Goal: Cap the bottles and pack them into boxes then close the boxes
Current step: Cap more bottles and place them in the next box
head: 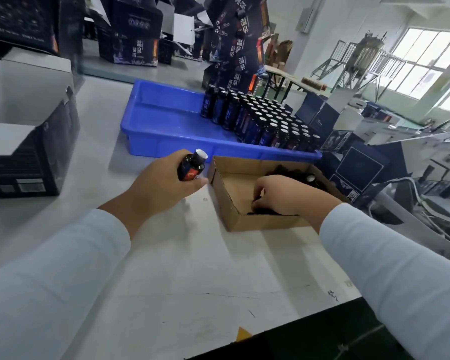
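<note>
Bottles are the concern here, and one dark bottle (191, 166) with an uncapped, white-rimmed mouth is gripped in the left hand (161, 181), the fingers curled round its body, tilted with the mouth up and to the right, just left of a shallow cardboard box (227, 203). The right hand (283, 194) is reached down into that box with its fingers bent over small black caps (261, 211) heaped in the near corner; one cap appears to be pinched, though the fingertips are partly hidden and this cannot be told for certain. More dark caps (291, 172) are piled at the far side of the box. Both forearms are covered by pale blue sleeves (63, 268).

Behind the box a blue plastic tray (164, 118) is set on the white table (166, 281), and many upright bottles (265, 120) are massed in rows at its right end, most with open mouths. At the left edge an open dark carton (34, 152) with white inner flaps is seen. Dark printed boxes (135, 42) are stacked at the back, and more lie to the right beside the table.
</note>
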